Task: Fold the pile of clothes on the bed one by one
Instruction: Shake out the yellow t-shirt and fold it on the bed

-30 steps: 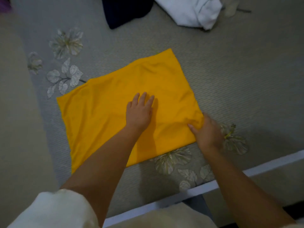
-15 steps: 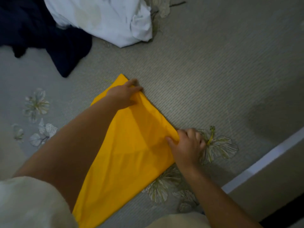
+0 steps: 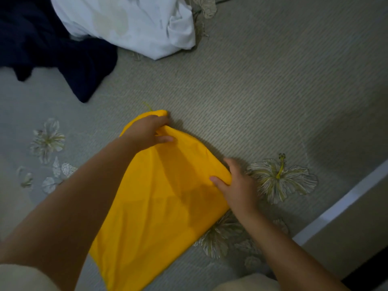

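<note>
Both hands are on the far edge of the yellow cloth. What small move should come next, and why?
Probably lift that edge and bring it toward the body, folding the yellow cloth in half. The left hand pinches the far corner, the right hand grips the other one, and the edge is already bunched off the bed cover.

left hand (image 3: 147, 131): arm comes in from 7 o'clock, reaching toward 1, fingers curled over and thumb pinching the far corner of the yellow cloth (image 3: 159, 202) | right hand (image 3: 237, 185): arm in from 5 o'clock, pointing to 11, thumb on top and fingers tucked round the near corner | both forearms bare
</note>
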Demonstrator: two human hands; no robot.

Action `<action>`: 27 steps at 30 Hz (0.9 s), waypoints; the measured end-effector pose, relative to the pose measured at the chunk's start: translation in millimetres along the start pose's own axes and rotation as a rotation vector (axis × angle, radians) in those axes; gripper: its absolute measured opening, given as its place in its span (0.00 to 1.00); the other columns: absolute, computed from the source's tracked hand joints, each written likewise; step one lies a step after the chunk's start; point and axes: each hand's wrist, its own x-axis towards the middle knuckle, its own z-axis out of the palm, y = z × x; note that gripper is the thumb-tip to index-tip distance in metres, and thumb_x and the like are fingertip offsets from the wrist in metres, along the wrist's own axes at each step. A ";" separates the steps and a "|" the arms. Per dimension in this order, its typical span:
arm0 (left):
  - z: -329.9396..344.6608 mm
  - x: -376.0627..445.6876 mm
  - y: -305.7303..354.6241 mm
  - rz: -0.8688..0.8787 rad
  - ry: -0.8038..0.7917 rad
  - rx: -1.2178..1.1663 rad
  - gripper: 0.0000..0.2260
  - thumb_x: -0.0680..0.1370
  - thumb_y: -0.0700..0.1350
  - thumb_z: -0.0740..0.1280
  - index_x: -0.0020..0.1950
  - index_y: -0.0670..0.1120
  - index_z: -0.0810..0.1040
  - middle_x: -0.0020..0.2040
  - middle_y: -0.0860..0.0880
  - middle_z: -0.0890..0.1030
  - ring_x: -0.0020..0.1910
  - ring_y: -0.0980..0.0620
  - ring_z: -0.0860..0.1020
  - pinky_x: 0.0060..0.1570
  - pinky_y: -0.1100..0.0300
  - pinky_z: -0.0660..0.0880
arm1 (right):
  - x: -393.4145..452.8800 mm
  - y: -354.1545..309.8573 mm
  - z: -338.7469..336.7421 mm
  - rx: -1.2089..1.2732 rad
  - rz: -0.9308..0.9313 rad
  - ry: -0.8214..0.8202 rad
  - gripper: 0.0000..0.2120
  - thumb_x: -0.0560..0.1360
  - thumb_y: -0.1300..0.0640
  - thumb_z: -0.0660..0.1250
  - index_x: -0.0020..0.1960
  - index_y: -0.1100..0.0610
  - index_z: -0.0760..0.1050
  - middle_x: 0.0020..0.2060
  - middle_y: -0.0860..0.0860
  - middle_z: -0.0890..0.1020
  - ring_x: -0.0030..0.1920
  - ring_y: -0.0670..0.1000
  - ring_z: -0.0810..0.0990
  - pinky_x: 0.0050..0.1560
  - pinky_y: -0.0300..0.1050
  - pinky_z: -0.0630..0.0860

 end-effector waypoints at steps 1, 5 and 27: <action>1.3 -9.1 -5.2 0.022 0.030 -0.027 0.24 0.73 0.49 0.69 0.66 0.43 0.71 0.62 0.41 0.73 0.58 0.43 0.72 0.53 0.56 0.67 | -5.4 -3.8 2.4 0.015 -0.044 0.020 0.28 0.72 0.46 0.67 0.67 0.58 0.69 0.55 0.56 0.80 0.51 0.57 0.80 0.45 0.41 0.71; 13.0 -56.5 -35.2 0.062 0.083 -0.054 0.28 0.73 0.54 0.67 0.68 0.42 0.69 0.67 0.40 0.70 0.62 0.41 0.72 0.59 0.53 0.67 | -31.5 -22.3 25.7 -0.017 -0.116 0.017 0.25 0.70 0.50 0.70 0.62 0.63 0.74 0.53 0.60 0.81 0.51 0.57 0.81 0.48 0.42 0.74; 159.7 -248.7 -245.4 0.180 0.186 0.073 0.37 0.77 0.64 0.48 0.57 0.31 0.75 0.51 0.29 0.76 0.48 0.31 0.77 0.46 0.37 0.74 | -216.6 -108.3 277.2 -0.345 -0.353 0.055 0.20 0.66 0.47 0.56 0.40 0.56 0.83 0.25 0.51 0.79 0.23 0.51 0.77 0.18 0.35 0.65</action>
